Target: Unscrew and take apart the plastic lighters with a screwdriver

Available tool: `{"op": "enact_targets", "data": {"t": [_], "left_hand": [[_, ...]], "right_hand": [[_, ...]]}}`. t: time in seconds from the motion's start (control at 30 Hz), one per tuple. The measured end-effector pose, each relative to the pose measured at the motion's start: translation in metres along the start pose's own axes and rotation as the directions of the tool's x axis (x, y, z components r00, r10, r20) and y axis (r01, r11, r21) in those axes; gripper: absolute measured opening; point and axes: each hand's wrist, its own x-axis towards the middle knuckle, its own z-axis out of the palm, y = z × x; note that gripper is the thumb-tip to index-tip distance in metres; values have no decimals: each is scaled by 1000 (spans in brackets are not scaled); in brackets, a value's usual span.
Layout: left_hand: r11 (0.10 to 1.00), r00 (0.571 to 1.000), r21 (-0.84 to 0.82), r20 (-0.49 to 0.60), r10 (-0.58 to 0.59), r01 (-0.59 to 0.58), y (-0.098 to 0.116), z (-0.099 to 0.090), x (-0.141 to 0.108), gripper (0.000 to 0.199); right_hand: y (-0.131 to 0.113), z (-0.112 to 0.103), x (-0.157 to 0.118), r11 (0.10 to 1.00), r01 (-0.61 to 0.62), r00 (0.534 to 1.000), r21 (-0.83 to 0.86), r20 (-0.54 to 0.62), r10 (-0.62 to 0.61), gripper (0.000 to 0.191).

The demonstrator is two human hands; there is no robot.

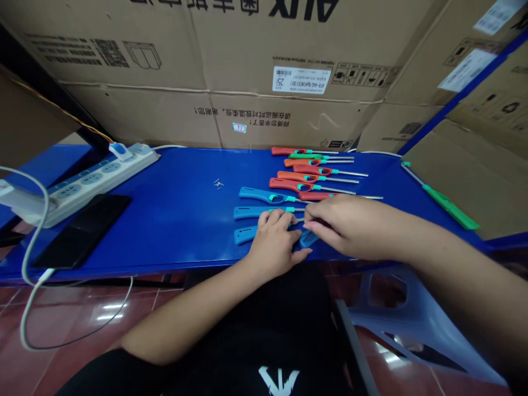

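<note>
Long-necked gas lighters lie in a staggered stack on the blue table. Nearest the front edge is a blue lighter (244, 235), with my left hand (274, 242) curled over its handle and holding it down. My right hand (344, 225) is closed in a pinch at the metal neck end beside it; what sits between those fingertips is hidden. Part of another blue handle (308, 238) shows beneath my right hand. Just behind are two more blue lighters (258, 193), then several red and orange lighters (295, 184) and a green lighter (305, 156).
A few tiny screws (218, 184) lie left of the lighters. A white power strip (99, 176) and a black phone (82, 231) with a white cable occupy the left end. Cardboard (247, 115) walls the back. Another green lighter (449, 207) rests at the far right.
</note>
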Motion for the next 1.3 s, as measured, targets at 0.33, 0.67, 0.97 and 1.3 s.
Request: {"op": "enact_targets", "data": {"t": [0.33, 0.67, 0.97, 1.3], "left_hand": [[999, 1000, -34, -29, -1, 0, -2, 5, -2, 35], [995, 1000, -97, -28, 8, -10, -4, 2, -3, 30], [992, 1000, -126, -22, -13, 10, -4, 2, -3, 28], [992, 999, -122, -9, -38, 36, -6, 3, -1, 30]], "right_hand": [[-2, -9, 2, 976, 23, 996, -218, 85, -4, 35], [0, -21, -3, 973, 90, 989, -211, 137, -62, 39], [8, -22, -8, 959, 280, 951, -38, 150, -271, 40], [2, -24, 0, 944, 328, 930, -44, 188, -315, 40]]}}
